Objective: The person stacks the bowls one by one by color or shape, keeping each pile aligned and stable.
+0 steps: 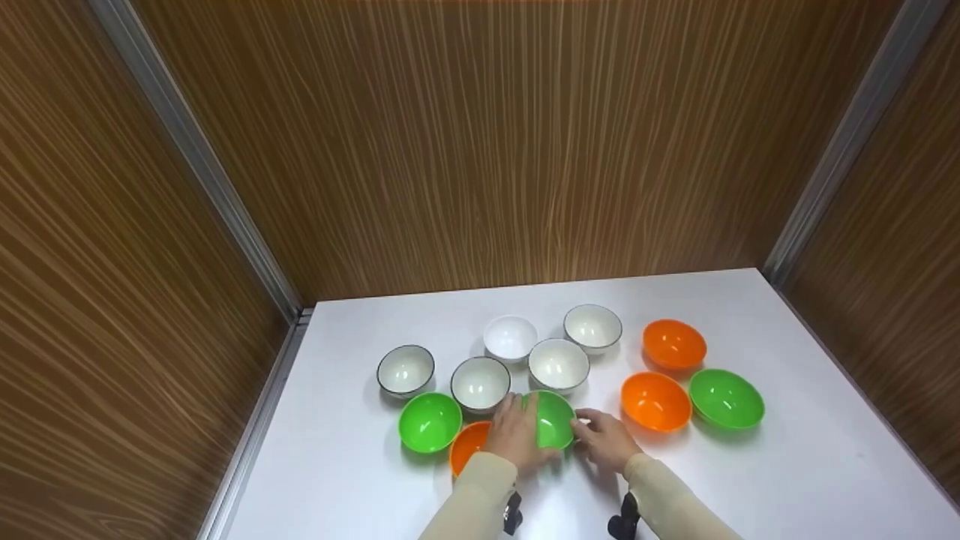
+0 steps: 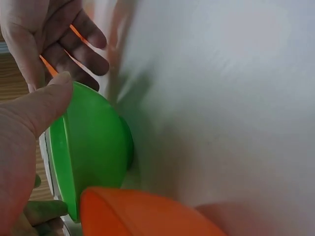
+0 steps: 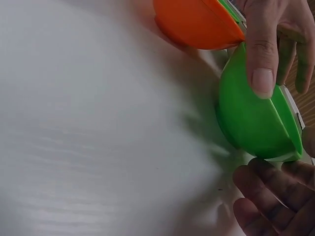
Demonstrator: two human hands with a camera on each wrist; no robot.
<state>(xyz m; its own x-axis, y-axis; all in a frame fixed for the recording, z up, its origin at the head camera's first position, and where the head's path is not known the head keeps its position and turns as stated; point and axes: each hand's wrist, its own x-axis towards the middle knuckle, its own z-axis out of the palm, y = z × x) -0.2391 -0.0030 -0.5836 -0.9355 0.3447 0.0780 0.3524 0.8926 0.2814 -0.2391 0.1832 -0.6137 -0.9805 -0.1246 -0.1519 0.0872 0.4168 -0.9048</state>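
A green bowl [image 1: 555, 420] stands between my hands at the front middle of the white table. My left hand [image 1: 516, 433] grips it from the left, thumb on the near rim and fingers over the far rim. On its right side is my right hand [image 1: 609, 441], fingers loosely bent and fingertips right at the rim; in the left wrist view this hand [image 2: 54, 37] shows spread fingers beyond the bowl. An orange bowl [image 1: 466, 448] sits against the green one's left side, partly hidden under my left hand and sleeve.
Several white bowls [image 1: 480, 384] stand behind my hands, some dark-rimmed. Another green bowl [image 1: 430, 423] is at the left. To the right are two orange bowls [image 1: 655, 402] and a green bowl [image 1: 726, 399]. Wood-grain panels [image 1: 525, 150] enclose the table's back and sides.
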